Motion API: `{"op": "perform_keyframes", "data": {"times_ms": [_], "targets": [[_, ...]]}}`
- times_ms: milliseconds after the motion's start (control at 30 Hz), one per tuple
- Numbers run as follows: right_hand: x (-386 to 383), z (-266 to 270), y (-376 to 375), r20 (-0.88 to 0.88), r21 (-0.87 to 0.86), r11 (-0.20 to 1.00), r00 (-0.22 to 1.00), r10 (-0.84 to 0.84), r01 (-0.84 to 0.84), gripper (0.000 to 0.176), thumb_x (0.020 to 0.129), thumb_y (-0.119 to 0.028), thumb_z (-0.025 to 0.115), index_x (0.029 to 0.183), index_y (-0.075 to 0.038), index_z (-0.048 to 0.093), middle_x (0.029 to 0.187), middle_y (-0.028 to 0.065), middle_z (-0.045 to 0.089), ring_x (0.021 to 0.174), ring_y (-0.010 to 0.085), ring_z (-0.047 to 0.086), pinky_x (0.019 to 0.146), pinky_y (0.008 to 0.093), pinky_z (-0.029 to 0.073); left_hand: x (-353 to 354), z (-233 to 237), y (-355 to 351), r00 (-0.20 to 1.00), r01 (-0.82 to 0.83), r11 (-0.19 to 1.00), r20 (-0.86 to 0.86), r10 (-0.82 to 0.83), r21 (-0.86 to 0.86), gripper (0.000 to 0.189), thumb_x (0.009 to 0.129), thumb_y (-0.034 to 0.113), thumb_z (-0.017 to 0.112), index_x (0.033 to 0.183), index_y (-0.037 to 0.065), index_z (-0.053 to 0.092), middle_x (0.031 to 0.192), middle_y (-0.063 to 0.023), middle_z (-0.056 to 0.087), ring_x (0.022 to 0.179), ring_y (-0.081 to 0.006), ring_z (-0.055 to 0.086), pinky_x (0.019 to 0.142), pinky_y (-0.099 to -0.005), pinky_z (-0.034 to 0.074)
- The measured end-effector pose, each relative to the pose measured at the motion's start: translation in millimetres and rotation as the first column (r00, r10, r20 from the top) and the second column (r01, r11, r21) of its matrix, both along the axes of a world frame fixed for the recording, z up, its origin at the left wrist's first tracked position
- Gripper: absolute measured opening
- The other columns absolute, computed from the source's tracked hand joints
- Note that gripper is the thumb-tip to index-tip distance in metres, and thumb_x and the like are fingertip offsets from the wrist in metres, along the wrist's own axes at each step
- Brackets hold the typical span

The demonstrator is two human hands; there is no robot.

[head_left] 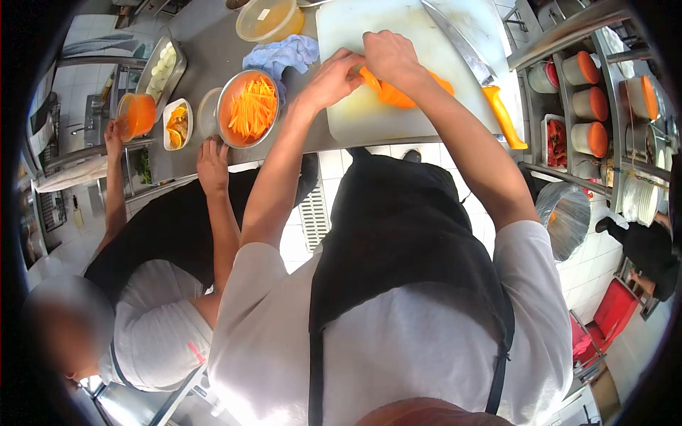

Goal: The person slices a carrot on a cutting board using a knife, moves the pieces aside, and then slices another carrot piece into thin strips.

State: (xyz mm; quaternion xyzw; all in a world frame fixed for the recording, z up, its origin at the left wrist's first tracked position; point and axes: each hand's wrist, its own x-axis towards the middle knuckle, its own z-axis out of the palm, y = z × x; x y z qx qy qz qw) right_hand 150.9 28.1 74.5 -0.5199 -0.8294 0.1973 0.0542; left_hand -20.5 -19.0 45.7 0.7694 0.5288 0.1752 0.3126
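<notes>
Curling nearly closed, the fingers of your left hand (332, 79) meet the left end of the orange slices (398, 97). Your right hand (391, 57) bends over them, fingertips partly hidden; you can't tell whether either grips. Underneath is the white cutting board (344, 124), a yellow-handled knife (501, 116) at its right edge, a bowl of orange strips (250, 108) beyond its left.

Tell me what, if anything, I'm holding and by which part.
Your left hand is at the left end of the orange pieces, your right hand close by; whether either grips them can't be told.
</notes>
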Motion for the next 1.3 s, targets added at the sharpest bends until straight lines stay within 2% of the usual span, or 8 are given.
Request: {"op": "perform_keyframes", "data": {"times_ms": [233, 433, 533, 700, 800, 933, 1033, 1300], "targets": [[-4, 1, -13, -0.002, 0.054, 0.998, 1.000, -0.006, 0.006, 0.019, 0.087, -0.019, 0.070, 0.096, -0.003, 0.073, 0.097, 0.0183, 0.074, 0.095, 0.0340, 0.073, 0.078, 0.0434, 0.059, 0, -7, -13, 0.994, -0.085, 0.995, 0.078, 0.082, 0.043, 0.037, 0.088, 0.005, 0.070, 0.125, 0.003, 0.065, 0.120, -0.0134, 0.061, 0.099, -0.0286, 0.069, 0.089, -0.0385, 0.057], [-11, -10, -2, 0.141, 0.111, 0.986, 0.984, 0.105, -0.121, 0.021, 0.088, -0.021, 0.070, 0.099, -0.004, 0.072, 0.100, 0.0142, 0.075, 0.097, 0.0292, 0.074, 0.080, 0.0404, 0.059, 2, -19, -21, 0.987, -0.149, 0.976, 0.089, 0.136, 0.161, 0.037, 0.086, 0.007, 0.074, 0.121, -0.001, 0.064, 0.116, -0.0121, 0.064, 0.096, -0.0272, 0.069, 0.084, -0.0370, 0.058], [-13, -5, 1, 0.193, 0.028, 0.985, 0.968, 0.161, -0.170, 0.024, 0.088, -0.022, 0.071, 0.103, -0.003, 0.070, 0.102, 0.0134, 0.075, 0.100, 0.0279, 0.073, 0.081, 0.0400, 0.059, 3, -23, -25, 0.986, -0.163, 0.966, 0.076, 0.150, 0.200, 0.036, 0.087, 0.007, 0.073, 0.121, 0.000, 0.065, 0.117, -0.0118, 0.064, 0.098, -0.0283, 0.070, 0.086, -0.0376, 0.057], [-6, 4, 13, -0.008, 0.040, 0.999, 1.000, -0.015, 0.015, 0.027, 0.089, -0.023, 0.068, 0.112, -0.008, 0.069, 0.102, 0.0163, 0.075, 0.100, 0.0341, 0.072, 0.086, 0.0451, 0.057, 2, -21, -25, 0.991, -0.125, 0.960, -0.016, 0.133, 0.252, 0.033, 0.088, 0.009, 0.072, 0.120, 0.002, 0.065, 0.117, -0.0126, 0.064, 0.100, -0.0306, 0.069, 0.088, -0.0392, 0.055], [27, -11, 47, -0.101, 0.038, 0.989, 0.985, -0.138, 0.143, 0.031, 0.090, -0.026, 0.067, 0.119, -0.014, 0.070, 0.102, 0.0146, 0.075, 0.100, 0.0355, 0.071, 0.089, 0.0465, 0.056, 1, -24, -22, 0.994, -0.108, 0.960, 0.049, 0.099, 0.260, 0.030, 0.090, 0.015, 0.071, 0.118, 0.003, 0.067, 0.117, -0.0127, 0.064, 0.099, -0.0314, 0.069, 0.088, -0.0396, 0.055], [45, -2, 43, -0.083, 0.035, 0.975, 0.973, -0.215, 0.218, 0.026, 0.089, -0.026, 0.067, 0.113, -0.017, 0.074, 0.100, 0.0122, 0.076, 0.099, 0.0354, 0.071, 0.089, 0.0467, 0.057, 10, -10, -9, 0.990, -0.139, 0.985, 0.007, 0.139, 0.099, 0.028, 0.089, 0.022, 0.070, 0.111, 0.005, 0.072, 0.114, -0.0152, 0.065, 0.109, -0.0361, 0.062, 0.096, -0.0460, 0.050], [24, 0, 34, -0.051, 0.008, 0.994, 0.993, -0.111, 0.111, 0.025, 0.084, -0.015, 0.067, 0.105, -0.004, 0.074, 0.106, 0.0186, 0.074, 0.103, 0.0377, 0.071, 0.085, 0.0450, 0.059, 18, 1, -7, 0.991, -0.118, 0.993, -0.065, 0.119, 0.012, 0.030, 0.090, 0.024, 0.070, 0.112, 0.005, 0.073, 0.117, -0.0160, 0.064, 0.112, -0.0362, 0.061, 0.099, -0.0450, 0.049], [-18, 8, 20, 0.166, -0.010, 0.998, 0.984, 0.058, -0.057, 0.026, 0.076, -0.013, 0.075, 0.101, -0.004, 0.077, 0.103, 0.0162, 0.075, 0.099, 0.0322, 0.074, 0.083, 0.0407, 0.060, 10, -11, -26, 0.994, -0.065, 0.975, -0.067, 0.081, 0.213, 0.034, 0.085, 0.017, 0.074, 0.118, 0.007, 0.071, 0.121, -0.0141, 0.063, 0.118, -0.0346, 0.056, 0.105, -0.0436, 0.047]]}}
